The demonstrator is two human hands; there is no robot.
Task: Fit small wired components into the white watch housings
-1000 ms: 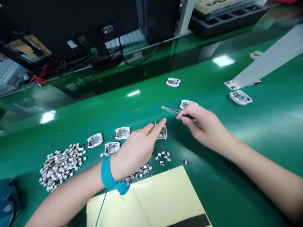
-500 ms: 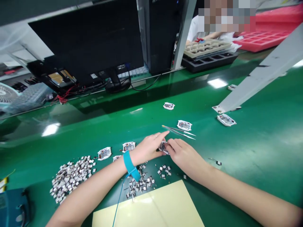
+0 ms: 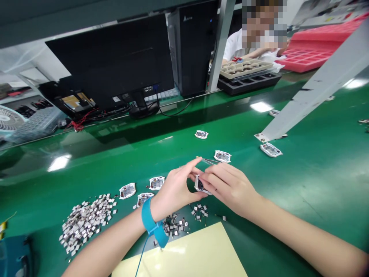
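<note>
A small white watch case (image 3: 198, 184) with dark parts inside is held tilted above the green table. My left hand (image 3: 175, 186), a blue strap round its wrist, grips the case's left side between thumb and fingers, the index finger stretched upward. My right hand (image 3: 227, 186) has its fingers bent together over the case's right side and inside; its fingertips are partly hidden. Behind the right hand lie tweezers (image 3: 211, 161), mostly covered by it. Small square parts with dark leads (image 3: 200, 211) lie below the hands.
Several similar cases (image 3: 127, 191) lie about the table, one beside a slanted metal post (image 3: 300, 104). A big heap of square parts (image 3: 86, 223) sits at left, a yellow sheet (image 3: 184, 254) in front. Behind are a monitor (image 3: 112, 61), trays (image 3: 248, 77) and another person (image 3: 236, 44).
The case has tilted more upright in my left hand. My right hand has shifted and now covers most of the tweezers. A loose leaded part by the right forearm is out of sight. The view has shifted slightly.
</note>
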